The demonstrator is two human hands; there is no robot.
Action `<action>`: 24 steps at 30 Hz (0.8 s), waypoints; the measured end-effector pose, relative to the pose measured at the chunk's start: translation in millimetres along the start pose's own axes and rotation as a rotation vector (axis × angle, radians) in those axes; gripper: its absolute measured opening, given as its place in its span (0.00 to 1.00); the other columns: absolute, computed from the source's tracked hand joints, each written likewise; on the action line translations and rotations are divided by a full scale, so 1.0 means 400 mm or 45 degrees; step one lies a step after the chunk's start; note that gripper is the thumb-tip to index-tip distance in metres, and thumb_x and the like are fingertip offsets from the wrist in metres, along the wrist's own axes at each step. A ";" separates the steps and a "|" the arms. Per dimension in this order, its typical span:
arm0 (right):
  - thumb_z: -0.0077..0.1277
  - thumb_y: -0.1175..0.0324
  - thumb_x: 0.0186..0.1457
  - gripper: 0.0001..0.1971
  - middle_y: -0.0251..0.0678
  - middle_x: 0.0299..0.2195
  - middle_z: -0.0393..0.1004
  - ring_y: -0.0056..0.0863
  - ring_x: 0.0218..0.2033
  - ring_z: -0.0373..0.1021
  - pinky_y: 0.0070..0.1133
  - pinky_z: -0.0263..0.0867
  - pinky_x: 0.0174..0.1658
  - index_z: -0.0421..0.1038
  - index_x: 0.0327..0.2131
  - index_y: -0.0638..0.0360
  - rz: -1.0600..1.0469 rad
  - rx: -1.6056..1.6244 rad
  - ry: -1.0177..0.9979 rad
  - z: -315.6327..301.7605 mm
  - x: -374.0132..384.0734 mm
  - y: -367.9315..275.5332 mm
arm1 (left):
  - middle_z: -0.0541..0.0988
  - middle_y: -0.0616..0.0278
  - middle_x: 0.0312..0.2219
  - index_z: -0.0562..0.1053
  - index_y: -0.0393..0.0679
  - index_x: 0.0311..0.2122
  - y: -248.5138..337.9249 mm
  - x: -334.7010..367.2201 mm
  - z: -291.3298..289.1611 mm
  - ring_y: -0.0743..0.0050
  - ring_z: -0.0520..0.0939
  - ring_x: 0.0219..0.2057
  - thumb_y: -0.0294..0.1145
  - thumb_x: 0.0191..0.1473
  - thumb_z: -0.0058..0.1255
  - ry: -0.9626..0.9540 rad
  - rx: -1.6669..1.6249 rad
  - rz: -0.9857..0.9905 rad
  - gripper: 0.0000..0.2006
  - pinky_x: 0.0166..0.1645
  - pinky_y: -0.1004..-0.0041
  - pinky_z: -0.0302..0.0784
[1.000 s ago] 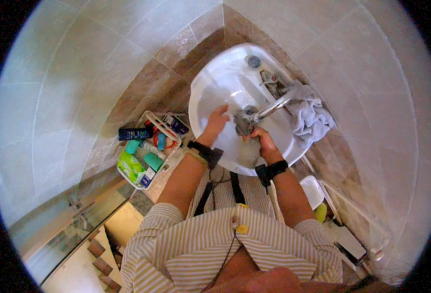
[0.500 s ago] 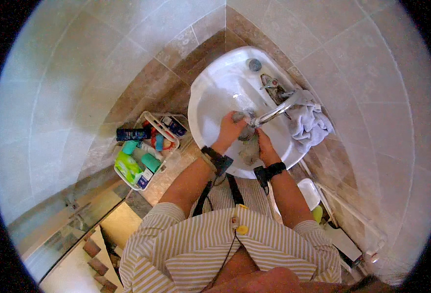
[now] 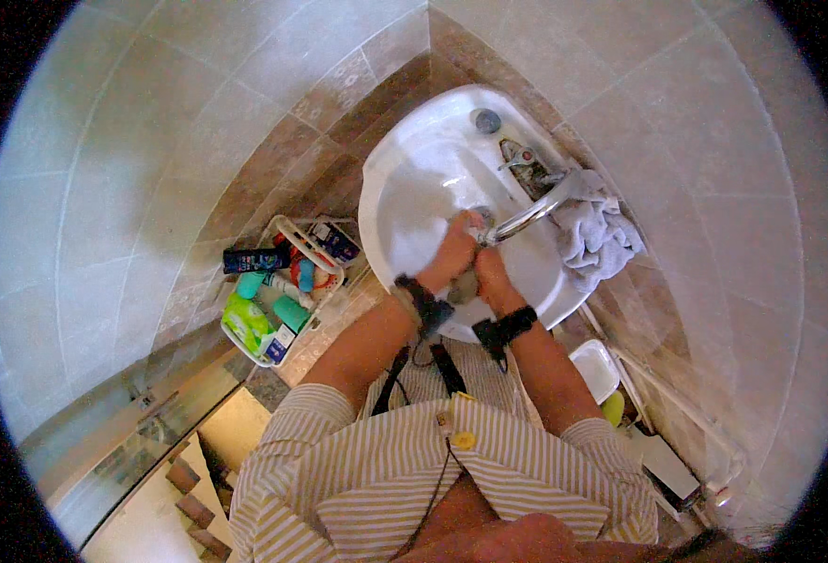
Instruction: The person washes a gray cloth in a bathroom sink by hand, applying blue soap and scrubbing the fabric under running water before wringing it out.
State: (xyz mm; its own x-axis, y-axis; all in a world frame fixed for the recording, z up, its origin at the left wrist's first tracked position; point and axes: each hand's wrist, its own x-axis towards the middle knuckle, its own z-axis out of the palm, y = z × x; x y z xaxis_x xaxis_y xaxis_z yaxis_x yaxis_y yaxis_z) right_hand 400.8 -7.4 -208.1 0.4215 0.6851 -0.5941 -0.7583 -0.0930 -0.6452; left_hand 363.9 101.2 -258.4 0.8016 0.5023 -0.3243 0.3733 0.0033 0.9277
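Inside the white washbasin (image 3: 405,155) my two hands are close together under the spout of a chrome tap (image 3: 531,214). My left hand (image 3: 455,251) is closed around a grey, wet-looking cloth (image 3: 464,288), part of which shows below, between the wrists. My right hand (image 3: 491,268) presses against the left one, closed on the same cloth; its fingertips are partly hidden under the spout. A small grey patch also shows just beyond the knuckles, and I cannot tell whether it is cloth or drain. Black bands are on both wrists.
A grey towel (image 3: 597,230) drapes over the basin's right rim. On the back ledge sits a round grey object (image 3: 486,121). To the left stands a white basket (image 3: 287,228) with bottles and packets. A white tray (image 3: 594,372) lies at lower right, beside tiled walls.
My hands have come together and closed in on the cloth, which hung more spread between them before. The right hand has shifted left; less of the cloth shows now.
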 end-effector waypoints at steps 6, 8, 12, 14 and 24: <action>0.34 0.60 0.57 0.21 0.34 0.47 0.62 0.26 0.46 0.60 0.24 0.58 0.49 0.55 0.52 0.58 -0.054 0.569 -0.077 -0.013 0.012 -0.010 | 0.64 0.50 0.45 0.62 0.39 0.48 0.027 -0.071 0.087 0.58 0.63 0.48 0.44 0.57 0.31 0.182 0.274 0.053 0.20 0.55 0.65 0.53; 0.35 0.60 0.57 0.21 0.34 0.47 0.62 0.25 0.49 0.58 0.24 0.56 0.51 0.54 0.52 0.58 -0.042 0.761 -0.316 -0.111 0.059 0.030 | 0.63 0.50 0.46 0.61 0.39 0.49 0.011 -0.043 0.105 0.58 0.61 0.49 0.43 0.57 0.31 0.058 0.217 0.049 0.20 0.56 0.65 0.52; 0.35 0.59 0.56 0.22 0.36 0.49 0.60 0.29 0.49 0.57 0.26 0.55 0.52 0.54 0.52 0.60 -0.136 0.060 -0.106 0.032 -0.008 0.011 | 0.62 0.50 0.47 0.60 0.39 0.50 -0.078 0.007 0.048 0.58 0.59 0.50 0.41 0.57 0.31 -0.010 -0.018 -0.093 0.21 0.57 0.65 0.50; 0.36 0.57 0.54 0.22 0.40 0.45 0.64 0.33 0.43 0.62 0.28 0.59 0.47 0.57 0.48 0.61 -0.116 0.227 -0.042 -0.019 0.025 -0.001 | 0.63 0.51 0.46 0.61 0.37 0.49 -0.027 -0.047 0.124 0.60 0.61 0.49 0.42 0.56 0.32 0.265 0.346 0.129 0.21 0.56 0.66 0.52; 0.42 0.64 0.53 0.17 0.36 0.37 0.68 0.28 0.38 0.64 0.22 0.62 0.39 0.62 0.45 0.61 -0.240 -0.365 0.091 -0.017 -0.044 -0.007 | 0.62 0.53 0.49 0.62 0.43 0.47 0.090 -0.041 -0.133 0.55 0.65 0.48 0.46 0.56 0.34 0.019 -0.427 -0.291 0.19 0.51 0.58 0.60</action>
State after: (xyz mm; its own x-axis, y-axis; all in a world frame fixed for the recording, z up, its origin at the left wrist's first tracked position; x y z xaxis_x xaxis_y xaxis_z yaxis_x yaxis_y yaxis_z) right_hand 398.9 -24.3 -199.0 0.5822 0.6581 -0.4775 -0.4979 -0.1757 -0.8492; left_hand 339.4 139.2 -209.7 0.7076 0.4685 -0.5290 0.3663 0.3969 0.8416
